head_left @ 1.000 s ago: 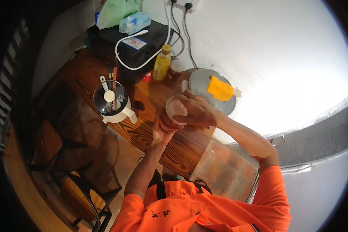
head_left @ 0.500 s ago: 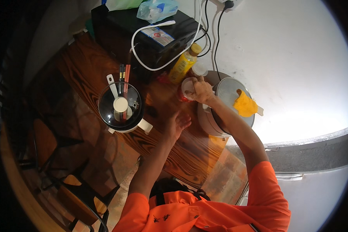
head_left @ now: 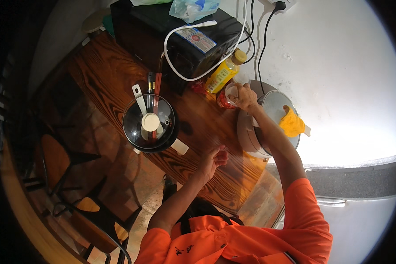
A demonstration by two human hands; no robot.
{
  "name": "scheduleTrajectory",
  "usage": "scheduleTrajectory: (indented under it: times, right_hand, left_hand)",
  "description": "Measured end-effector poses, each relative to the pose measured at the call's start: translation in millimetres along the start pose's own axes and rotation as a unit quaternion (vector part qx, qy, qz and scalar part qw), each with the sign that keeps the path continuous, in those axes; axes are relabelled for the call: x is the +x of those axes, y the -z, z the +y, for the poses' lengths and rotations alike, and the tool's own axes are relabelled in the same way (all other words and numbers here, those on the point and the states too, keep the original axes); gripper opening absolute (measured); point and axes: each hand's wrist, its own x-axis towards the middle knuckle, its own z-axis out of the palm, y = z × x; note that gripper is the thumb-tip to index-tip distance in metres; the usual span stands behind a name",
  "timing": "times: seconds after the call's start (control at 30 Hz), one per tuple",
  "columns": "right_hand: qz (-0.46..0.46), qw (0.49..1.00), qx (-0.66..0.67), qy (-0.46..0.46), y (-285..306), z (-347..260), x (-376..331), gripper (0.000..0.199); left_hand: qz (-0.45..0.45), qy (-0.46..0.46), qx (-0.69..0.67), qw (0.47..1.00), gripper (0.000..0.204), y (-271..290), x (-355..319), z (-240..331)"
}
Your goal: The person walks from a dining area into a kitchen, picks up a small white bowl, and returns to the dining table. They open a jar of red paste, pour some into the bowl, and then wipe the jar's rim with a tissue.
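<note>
My right hand grips the rim of a small clear plastic tub with a red label, held beside the white electric pot. Just behind that tub, a bottle with a yellow label and yellow cap stands on the table. Over the near part of the table, my left hand is closed, its fingers curled in; whether anything small is in them cannot be made out. A yellow cloth lies on the glass lid of the white electric pot, partly hidden by my right forearm.
To the left, a dark pan with a glass lid carries a white ladle and chopsticks. A black box with a white cable stands at the back. Wooden chairs are at lower left; a wall socket is at the top.
My left hand has drawn nearer to me and its fingers have curled closed. My right hand still grips the tub, which shows more of its red label. The whole view has shifted slightly.
</note>
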Motion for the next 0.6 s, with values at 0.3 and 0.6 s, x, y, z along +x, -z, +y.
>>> scheduleTrajectory:
  times: [0.3,0.6]
  right_hand:
    - [0.016,0.999,0.007,-0.027,8,0,-9,0.060]
    - [-0.073,0.877,0.469,0.075,-2,-52,-151,0.034]
  left_hand:
    - [-0.004,0.023,0.020,1.000,0.027,14,-22,-12]
    - [0.251,-0.276,0.170,0.912,0.019,64,-154,36]
